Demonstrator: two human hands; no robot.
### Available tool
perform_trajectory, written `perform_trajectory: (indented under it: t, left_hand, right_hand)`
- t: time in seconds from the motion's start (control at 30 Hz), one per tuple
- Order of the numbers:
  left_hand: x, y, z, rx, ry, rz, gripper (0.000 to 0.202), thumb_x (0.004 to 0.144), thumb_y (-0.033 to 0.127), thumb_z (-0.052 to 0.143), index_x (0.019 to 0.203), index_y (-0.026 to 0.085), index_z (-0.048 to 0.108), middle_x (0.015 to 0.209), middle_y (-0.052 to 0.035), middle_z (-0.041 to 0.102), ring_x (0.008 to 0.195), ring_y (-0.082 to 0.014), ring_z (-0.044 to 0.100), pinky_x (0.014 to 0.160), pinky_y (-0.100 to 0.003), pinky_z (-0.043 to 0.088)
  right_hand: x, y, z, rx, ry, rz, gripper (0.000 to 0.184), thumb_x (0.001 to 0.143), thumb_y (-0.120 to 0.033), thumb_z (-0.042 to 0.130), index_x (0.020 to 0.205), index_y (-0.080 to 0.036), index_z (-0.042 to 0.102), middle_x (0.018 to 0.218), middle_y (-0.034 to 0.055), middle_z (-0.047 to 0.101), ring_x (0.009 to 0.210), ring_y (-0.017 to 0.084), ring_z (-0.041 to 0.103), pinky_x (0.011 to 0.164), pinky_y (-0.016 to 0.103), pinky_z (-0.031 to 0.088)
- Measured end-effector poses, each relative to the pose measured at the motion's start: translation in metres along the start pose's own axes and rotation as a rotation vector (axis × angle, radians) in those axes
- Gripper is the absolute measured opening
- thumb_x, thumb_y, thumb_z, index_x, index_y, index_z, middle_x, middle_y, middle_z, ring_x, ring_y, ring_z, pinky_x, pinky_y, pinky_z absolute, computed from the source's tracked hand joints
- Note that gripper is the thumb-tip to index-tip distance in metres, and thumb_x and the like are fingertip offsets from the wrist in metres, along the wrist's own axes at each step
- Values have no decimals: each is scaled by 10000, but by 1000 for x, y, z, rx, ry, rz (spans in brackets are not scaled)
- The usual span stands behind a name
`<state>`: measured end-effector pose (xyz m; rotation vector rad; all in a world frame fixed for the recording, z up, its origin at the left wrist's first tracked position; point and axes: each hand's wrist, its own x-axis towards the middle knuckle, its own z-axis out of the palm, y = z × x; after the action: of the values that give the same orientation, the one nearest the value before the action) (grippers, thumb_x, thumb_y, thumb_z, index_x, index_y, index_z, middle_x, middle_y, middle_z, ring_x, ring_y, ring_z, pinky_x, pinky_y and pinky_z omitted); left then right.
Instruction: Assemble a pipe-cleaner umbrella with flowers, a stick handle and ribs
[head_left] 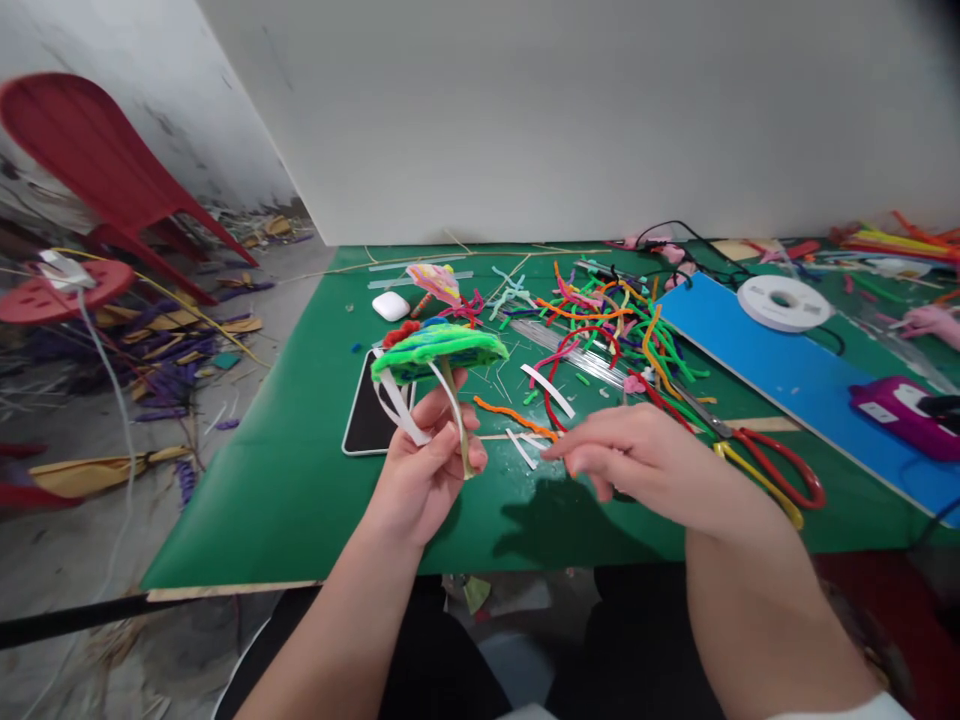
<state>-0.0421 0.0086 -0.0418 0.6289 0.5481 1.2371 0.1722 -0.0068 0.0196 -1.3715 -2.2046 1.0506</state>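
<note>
My left hand (427, 465) is closed around the stem of a small umbrella-shaped craft (442, 350) made of green and blue fuzzy pipe cleaners. Red and blue fuzzy bits sit on its top, and white strips (396, 402) hang from it, bending down to my fingers. Low over the table, my right hand (637, 460) stretches its index finger toward short white paper-like strips (523, 450); whether it touches them I cannot tell. Close to those fingertips lies an orange pipe cleaner (506, 411). A longer white strip (549, 391) rests just beyond.
Scissors (750, 450) with red and yellow handles lie right of my right hand. Behind are a pile of coloured pipe cleaners (600, 320), a pink craft (436, 284), a white case (391, 306) and a dark tablet-like slab (364, 415). A ribbon spool (784, 302) sits on a blue board (739, 345).
</note>
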Motion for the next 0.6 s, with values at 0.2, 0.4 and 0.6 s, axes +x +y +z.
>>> perform_trajectory:
  t: [0.2,0.4,0.6]
  left_hand:
    - [2,-5,-3,44,43,-7,291,677,234,728,962,201,679,728,-6,665,507,-54,558,502,-176,454]
    - [4,-5,-5,18,66,16,289,675,225,728,958,191,681,742,-10,680,510,-51,562,502,-168,458]
    - [4,-4,-3,-8,54,8,281,673,210,730,948,182,686,727,-3,684,512,-47,569,497,-152,459]
  right_hand:
    - [9,-1,6,95,166,-23,214,834,-374,548,982,-307,688,932,-25,681,870,136,611,783,253,457]
    - [13,5,10,195,47,-12,689,658,-346,733,1281,-395,446,1254,-32,553,1065,179,554,900,322,456]
    - [17,1,13,385,105,130,322,715,-284,669,1036,-263,652,801,-10,681,736,139,628,674,259,500]
